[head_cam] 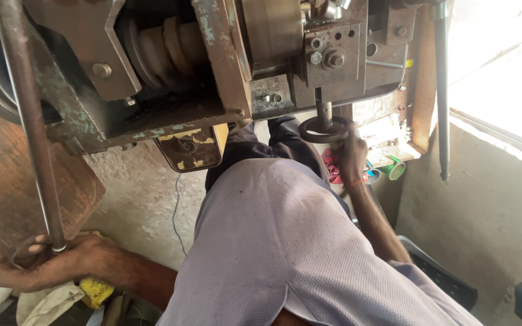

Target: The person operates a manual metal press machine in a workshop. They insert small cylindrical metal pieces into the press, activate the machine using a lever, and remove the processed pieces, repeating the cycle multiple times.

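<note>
Head view: clamping left hand (pixel 37 262) shut round the rod (pixel 28 121) tip, curling right hand (pixel 351 158) onto the handwheel (pixel 324 128) rim just above it. Probably handling stiff, heavy, rust-rough; gripping rim and tip.

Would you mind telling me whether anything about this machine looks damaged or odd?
The machine frame is worn: green paint is flaking off rusty metal. Otherwise nothing stands out; the left hand grips the long rod, the right hand the small handwheel.
</note>
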